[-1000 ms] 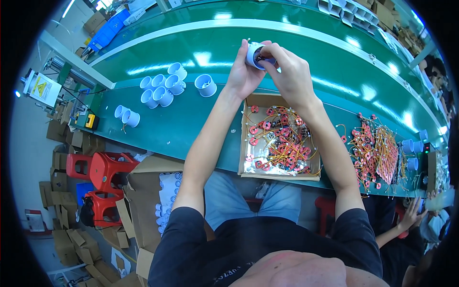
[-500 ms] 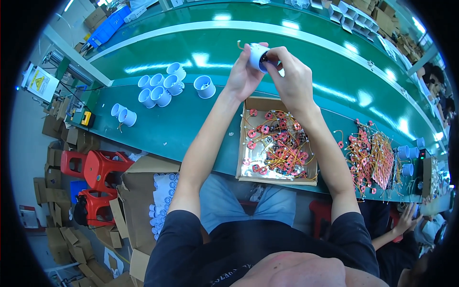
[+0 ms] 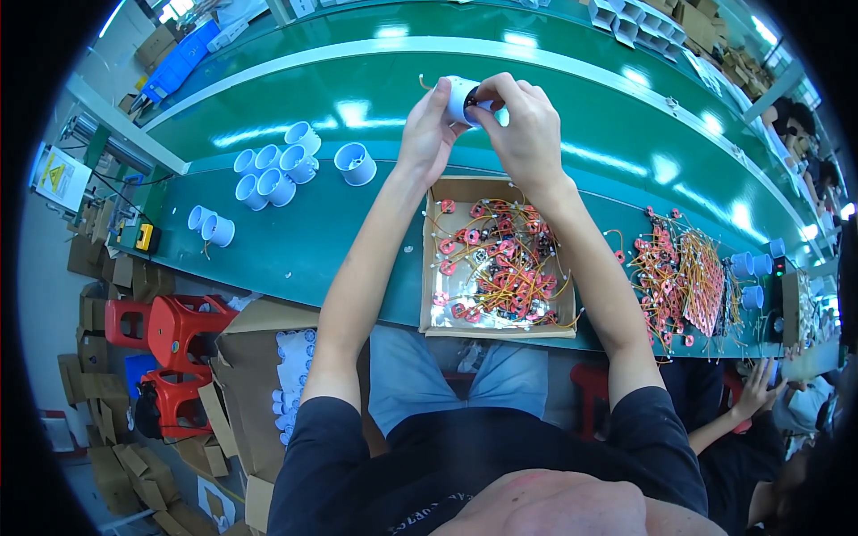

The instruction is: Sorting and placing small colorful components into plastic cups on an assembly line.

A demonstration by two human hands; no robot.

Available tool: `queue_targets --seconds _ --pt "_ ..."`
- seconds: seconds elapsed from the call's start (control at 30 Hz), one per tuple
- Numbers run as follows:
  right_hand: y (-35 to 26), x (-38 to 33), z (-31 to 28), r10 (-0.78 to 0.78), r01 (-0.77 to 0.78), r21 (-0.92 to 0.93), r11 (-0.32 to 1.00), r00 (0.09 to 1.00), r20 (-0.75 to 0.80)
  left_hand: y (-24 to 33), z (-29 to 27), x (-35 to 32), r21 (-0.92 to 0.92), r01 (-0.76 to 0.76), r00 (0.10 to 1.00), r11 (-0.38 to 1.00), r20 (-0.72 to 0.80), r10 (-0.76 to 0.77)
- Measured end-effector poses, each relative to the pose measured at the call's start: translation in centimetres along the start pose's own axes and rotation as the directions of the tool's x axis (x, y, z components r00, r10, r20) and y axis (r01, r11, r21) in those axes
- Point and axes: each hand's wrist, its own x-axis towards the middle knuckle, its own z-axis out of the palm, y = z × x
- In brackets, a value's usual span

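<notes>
1. White plastic cup [image 3: 462, 96], a short open cylinder, sits raised over the green conveyor belt [image 3: 375, 62], well above the cardboard tray [image 3: 496, 189], just as it did half a second and a second ago; its height and place between the hands have hardly shifted.
2. Left hand [image 3: 427, 134] is closed around the cup's side, cradling it from below and behind.
3. Right hand [image 3: 525, 129] has its fingertips [image 3: 483, 92] pinched at the cup's open mouth, tighter in than a second ago; something small and dark shows there, too small to identify.
4. That small change suggests the fitting work at the mouth is under way and not finished, since the cup has not been set down.
5. Other white cups [image 3: 273, 170] stand grouped on the belt to the left, and red wired parts [image 3: 487, 259] fill the tray.
</notes>
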Motion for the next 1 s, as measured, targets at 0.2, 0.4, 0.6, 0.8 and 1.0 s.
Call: queue_targets --seconds 0.2,0.4,0.6,0.8,1.0 --pt "1.3 0.0 0.0 -0.022 0.018 -0.072 0.997 0.998 -0.055 -0.5 1.8 -0.4 0.43 -0.186 0.982 0.884 0.079 0.169" --pt "1.1 -0.1 0.1 0.022 -0.021 0.016 1.0 1.0 -0.021 -1.0 0.5 0.0 0.371 -0.201 0.977 0.907 0.146 0.157" --pt "0.7 0.3 -0.3 0.076 -0.081 0.108 0.991 0.996 0.048 -1.2 0.1 0.5 0.289 -0.134 0.991 0.948 0.062 0.121" --pt "0.7 0.6 -0.6 0.158 -0.155 0.127 0.98 0.987 -0.009 -1.0 0.0 0.3 0.258 -0.145 0.989 0.955 0.023 0.144" --pt "1.7 0.5 -0.9 0.418 -0.542 0.395 0.741 0.834 0.361 -0.5 1.0 -0.3 0.264 -0.071 0.995 0.962 0.086 0.05"
